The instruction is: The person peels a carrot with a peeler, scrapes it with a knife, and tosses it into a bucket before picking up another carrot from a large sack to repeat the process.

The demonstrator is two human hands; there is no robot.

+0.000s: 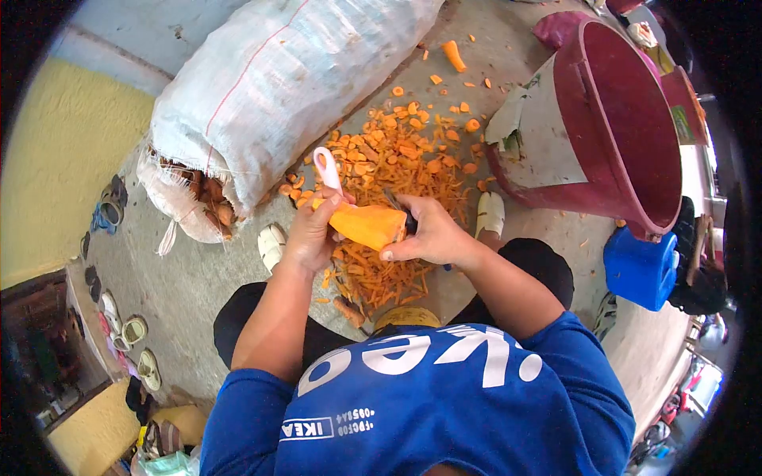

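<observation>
My left hand (311,235) is closed around the narrower end of a large peeled carrot (367,224). A white handle with a hole in its end (326,168), like that of a peeler, sticks up from the same hand; its working end is hidden. My right hand (432,232) is at the carrot's thick end, its thumb near the cut face. Its fingers are wrapped round a dark knife (410,223), mostly hidden by the hand. Beneath both hands, orange peelings and carrot end pieces (389,151) lie heaped on the concrete floor.
A big white woven sack (246,87) lies at the upper left, with unpeeled carrots (214,194) at its torn mouth. To the right, a dark red tub (591,119) leans over beside a blue jerrycan (641,268). Several shoes (148,369) line the left wall.
</observation>
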